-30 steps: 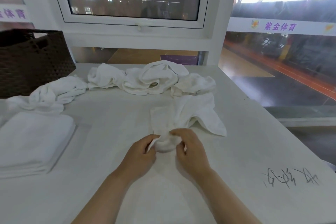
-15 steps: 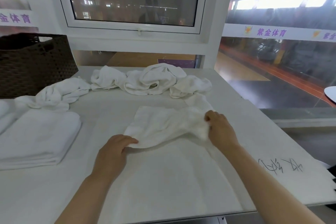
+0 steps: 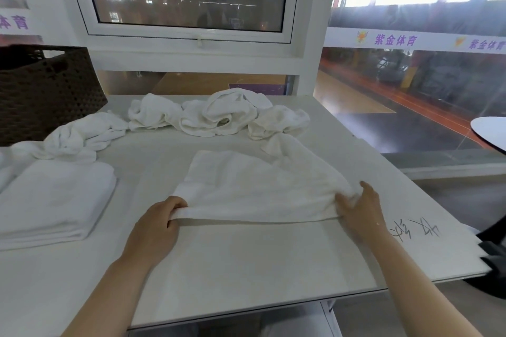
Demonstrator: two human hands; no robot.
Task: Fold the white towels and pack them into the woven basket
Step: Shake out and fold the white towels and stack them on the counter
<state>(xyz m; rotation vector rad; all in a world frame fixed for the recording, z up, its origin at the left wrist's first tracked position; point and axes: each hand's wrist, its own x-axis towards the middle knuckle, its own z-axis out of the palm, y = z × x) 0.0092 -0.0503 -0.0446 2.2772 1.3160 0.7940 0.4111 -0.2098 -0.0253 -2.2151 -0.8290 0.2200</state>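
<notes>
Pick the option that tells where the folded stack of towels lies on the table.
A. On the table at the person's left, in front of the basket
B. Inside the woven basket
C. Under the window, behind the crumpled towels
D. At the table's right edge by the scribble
A: the folded stack rests on the table at the left, nearer the person than the basket.

- A second ago both hands were bunched together on a crumpled towel; now it is spread wide and nearly flat on the table.
- The left hand and right hand have drawn well apart, each pinching a near corner.
</notes>
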